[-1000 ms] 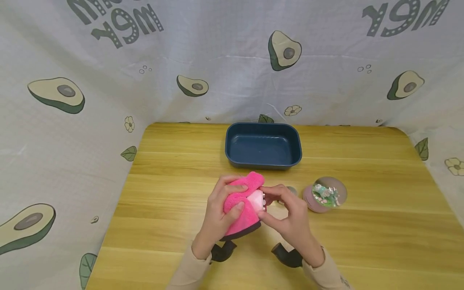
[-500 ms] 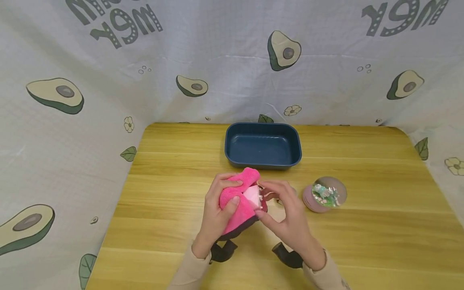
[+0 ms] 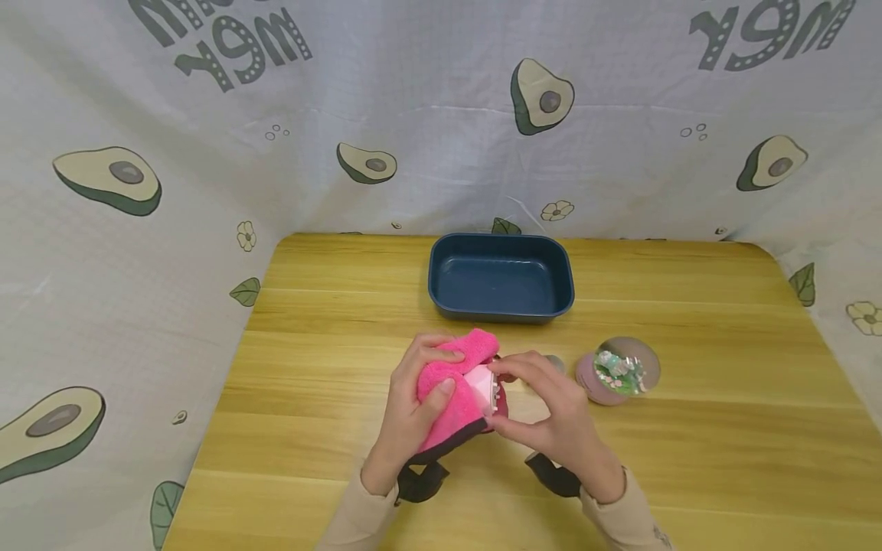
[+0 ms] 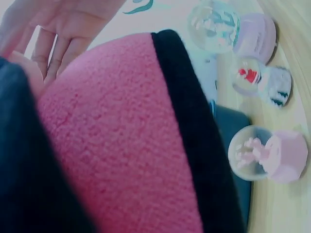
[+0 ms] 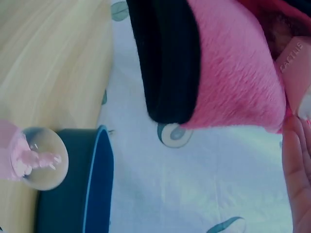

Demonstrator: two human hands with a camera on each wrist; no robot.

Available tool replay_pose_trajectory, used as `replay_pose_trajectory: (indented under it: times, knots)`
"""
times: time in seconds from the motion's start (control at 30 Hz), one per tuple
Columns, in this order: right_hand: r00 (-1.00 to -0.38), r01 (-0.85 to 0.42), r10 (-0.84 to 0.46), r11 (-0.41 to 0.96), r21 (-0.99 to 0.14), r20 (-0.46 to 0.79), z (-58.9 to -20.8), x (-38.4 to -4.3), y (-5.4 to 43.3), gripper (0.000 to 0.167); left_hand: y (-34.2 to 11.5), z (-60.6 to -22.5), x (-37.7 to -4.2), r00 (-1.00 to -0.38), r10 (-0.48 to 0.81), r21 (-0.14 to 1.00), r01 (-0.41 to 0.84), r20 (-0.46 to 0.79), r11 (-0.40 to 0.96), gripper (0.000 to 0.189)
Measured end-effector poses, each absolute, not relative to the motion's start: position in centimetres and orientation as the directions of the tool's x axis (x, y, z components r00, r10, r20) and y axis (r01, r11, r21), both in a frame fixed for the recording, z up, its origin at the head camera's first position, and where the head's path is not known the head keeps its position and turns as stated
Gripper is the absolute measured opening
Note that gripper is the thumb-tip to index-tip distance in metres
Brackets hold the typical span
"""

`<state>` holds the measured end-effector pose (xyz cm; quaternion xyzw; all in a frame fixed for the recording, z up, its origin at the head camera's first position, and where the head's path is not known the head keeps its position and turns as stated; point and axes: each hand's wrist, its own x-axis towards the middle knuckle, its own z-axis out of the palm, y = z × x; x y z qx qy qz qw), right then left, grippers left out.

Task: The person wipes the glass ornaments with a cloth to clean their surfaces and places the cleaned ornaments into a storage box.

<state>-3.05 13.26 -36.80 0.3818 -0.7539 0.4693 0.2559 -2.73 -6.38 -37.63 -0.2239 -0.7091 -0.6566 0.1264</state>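
In the head view, my left hand grips a bright pink plush cloth with a dark border, folded around a pale pink snow globe. Only the globe's base shows; its dome is hidden by the cloth. Thumb and forefinger of my right hand pinch the edges of that base. Raised letters mark the pale pink base in the right wrist view. The cloth's dark edge crosses the left wrist view, with the right hand beyond it.
A dark blue bin stands at the table's back. To the right sits a lilac-based snow globe. The left wrist view also shows a Santa snow globe and a pink-based snow globe. A patterned curtain surrounds the table.
The cloth and globe have tilted and shifted slightly left, up and then down again. My right fingers have moved slightly along the base's edge.
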Motion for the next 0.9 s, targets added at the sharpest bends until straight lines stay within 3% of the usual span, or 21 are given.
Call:
replay_pose_trajectory:
  times: [0.1, 0.3, 0.4, 0.53, 0.63, 0.73, 0.9]
  knots:
    - [-0.618, -0.785, -0.317, 0.280, -0.552, 0.719, -37.0, -2.9, 13.2, 0.050, -6.3, -37.8, -2.8, -0.831, 0.171, 0.837, 0.545, 0.530, 0.052, 0.027]
    - [-0.796, -0.603, -0.217, 0.208, -0.770, 0.565, -36.9, -2.2, 12.8, 0.041, -6.1, -38.0, -3.0, -0.726, 0.213, 0.727, 0.681, 0.654, 0.086, 0.029]
    - [-0.844, -0.534, -0.178, 0.176, -0.827, 0.506, -36.8, -1.9, 12.6, 0.036, -6.0, -38.0, -3.0, -0.712, 0.201, 0.711, 0.697, 0.673, 0.087, 0.030]
    - [-0.805, -0.594, -0.188, 0.252, -0.764, 0.563, -36.5, -1.9, 12.4, 0.043, -6.0, -37.9, -2.9, -0.774, 0.149, 0.776, 0.628, 0.616, 0.057, 0.032]
    - [-0.704, -0.709, -0.246, 0.294, -0.641, 0.666, -36.4, -2.2, 12.3, 0.053, -6.2, -37.8, -2.9, -0.834, 0.117, 0.838, 0.546, 0.540, 0.023, 0.032]
    - [-0.619, -0.785, -0.308, 0.284, -0.551, 0.723, -36.3, -2.6, 12.4, 0.052, -6.4, -37.6, -2.8, -0.875, 0.107, 0.881, 0.474, 0.471, -0.002, 0.031]
    - [-0.589, -0.807, -0.314, 0.277, -0.522, 0.744, -36.4, -2.8, 12.5, 0.049, -6.6, -37.4, -2.8, -0.891, 0.124, 0.898, 0.439, 0.438, -0.018, 0.028]
